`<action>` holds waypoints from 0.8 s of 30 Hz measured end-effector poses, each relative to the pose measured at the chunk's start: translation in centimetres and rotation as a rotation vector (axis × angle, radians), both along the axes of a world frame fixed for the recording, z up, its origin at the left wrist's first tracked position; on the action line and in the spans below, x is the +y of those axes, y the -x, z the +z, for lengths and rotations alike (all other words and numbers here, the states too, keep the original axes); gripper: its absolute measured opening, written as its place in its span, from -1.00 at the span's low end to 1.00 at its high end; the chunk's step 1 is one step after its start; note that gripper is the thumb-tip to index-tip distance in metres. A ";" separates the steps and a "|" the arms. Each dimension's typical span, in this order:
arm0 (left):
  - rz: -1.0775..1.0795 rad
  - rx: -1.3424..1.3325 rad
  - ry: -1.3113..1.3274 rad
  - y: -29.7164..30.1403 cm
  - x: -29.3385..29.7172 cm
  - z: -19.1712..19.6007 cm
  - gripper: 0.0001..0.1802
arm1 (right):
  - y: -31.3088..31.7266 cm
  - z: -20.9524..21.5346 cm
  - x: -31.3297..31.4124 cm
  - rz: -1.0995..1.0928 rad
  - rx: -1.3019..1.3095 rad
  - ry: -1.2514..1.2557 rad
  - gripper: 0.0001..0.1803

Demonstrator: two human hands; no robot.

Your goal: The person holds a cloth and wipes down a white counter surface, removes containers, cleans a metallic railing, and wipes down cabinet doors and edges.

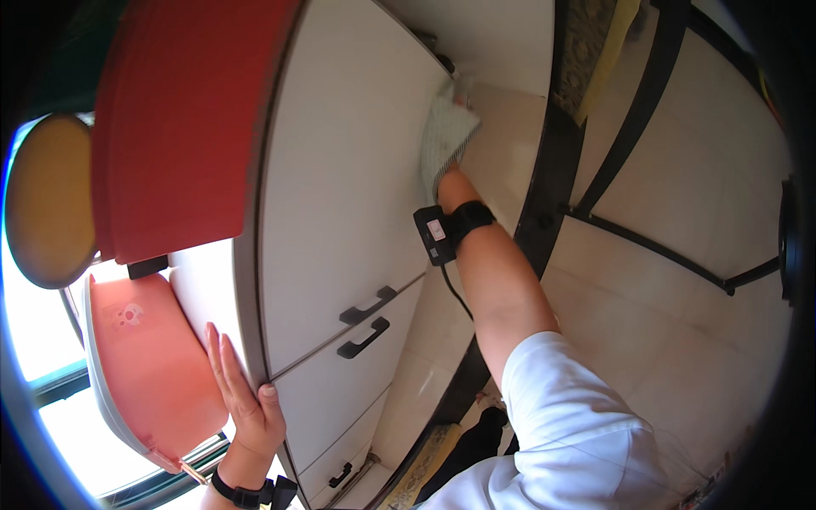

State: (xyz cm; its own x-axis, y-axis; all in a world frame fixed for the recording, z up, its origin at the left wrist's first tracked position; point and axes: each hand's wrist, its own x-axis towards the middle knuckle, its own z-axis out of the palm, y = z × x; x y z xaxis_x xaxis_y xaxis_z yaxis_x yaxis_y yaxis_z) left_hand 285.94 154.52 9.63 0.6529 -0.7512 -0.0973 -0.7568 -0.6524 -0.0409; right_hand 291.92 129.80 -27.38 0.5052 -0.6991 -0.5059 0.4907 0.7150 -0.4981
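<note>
My right hand (449, 183) is stretched out and shut on a pale green checked cloth (445, 136), pressed against the far edge of a tall white cabinet (340, 187). A black band with a small device sits on that wrist. My left hand (242, 399) lies flat and open on the cabinet's near top corner, fingers together and pointing up, holding nothing.
The cabinet front has two black handles (367, 316) and another lower one (342, 476). A red tub (178, 119), a pink basin (144, 365) and a yellow round lid (47, 200) sit on top at left. Beige tiled floor (680, 340) and a black metal frame (646, 93) lie to the right.
</note>
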 end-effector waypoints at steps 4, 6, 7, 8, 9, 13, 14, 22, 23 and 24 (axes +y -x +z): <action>0.027 -0.013 0.001 0.0 -0.1 -0.2 -0.26 | 5.1 -7.4 11.7 0.244 0.153 -0.376 -0.46; 0.033 -0.014 -0.008 -0.2 0.0 -0.2 -0.25 | 5.9 -7.9 15.6 0.322 0.184 -0.483 -0.50; 0.039 -0.016 -0.009 -0.2 0.2 -0.3 -0.24 | 5.9 -7.1 16.5 0.337 0.186 -0.510 -0.52; 0.043 -0.015 -0.012 -0.1 0.3 -0.4 -0.24 | 6.5 -7.0 16.0 0.323 0.170 -0.514 -0.54; 0.042 -0.006 -0.009 -0.1 0.3 -0.4 -0.23 | 6.5 -6.9 15.4 0.300 0.150 -0.506 -0.56; 0.050 0.024 0.008 0.3 0.1 -0.2 -0.21 | 1.6 -2.0 3.7 0.033 0.002 -0.316 -0.63; 0.046 0.028 0.025 0.2 0.4 -0.4 -0.21 | -1.1 -0.3 0.3 -0.052 0.002 -0.246 -0.65; 0.066 0.036 0.014 -0.4 2.3 -0.1 -0.19 | 1.4 -3.7 -8.7 -0.088 0.577 0.426 -0.72; 0.082 0.053 0.023 -0.4 2.7 -0.1 -0.18 | 2.7 -4.9 -10.5 -0.075 0.635 0.467 -0.71; 0.082 0.051 0.024 -0.5 3.1 -0.1 -0.18 | 3.2 -6.2 -11.9 -0.076 0.638 0.470 -0.71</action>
State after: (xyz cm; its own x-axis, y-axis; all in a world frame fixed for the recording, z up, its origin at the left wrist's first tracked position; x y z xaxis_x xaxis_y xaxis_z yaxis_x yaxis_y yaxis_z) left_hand 286.42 157.65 9.53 0.7069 -0.6979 -0.1147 -0.7014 -0.7126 0.0132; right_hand 288.76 117.94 -33.61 0.1597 -0.9322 -0.3248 0.0483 0.3360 -0.9406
